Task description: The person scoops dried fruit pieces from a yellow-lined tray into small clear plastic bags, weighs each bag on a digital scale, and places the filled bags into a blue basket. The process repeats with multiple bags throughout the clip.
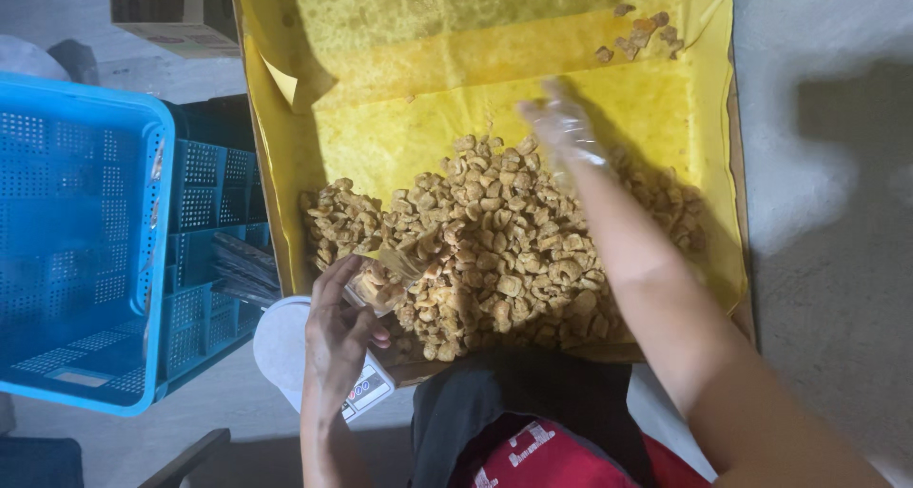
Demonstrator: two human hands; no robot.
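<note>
Left hand (340,331) grips small clear bag (380,281) over scale (366,391); gloved right hand (563,126), open, reaches into fried snacks (504,250). Best: hold bag mouth wide, close to pile.

The golden-brown fried snack pieces (495,250) look rough, crinkled and dry, with a matt crust. Under them lies yellow paper lining (428,136), matt and blotched with darker greasy patches, inside a brown cardboard box (745,288). The right hand (563,126) wears a thin, clear plastic glove with a faint sheen. The left hand (344,326) holds a small clear plastic bag (385,277), glossy. The blue perforated plastic crate (81,250) looks smooth and hard.
</note>
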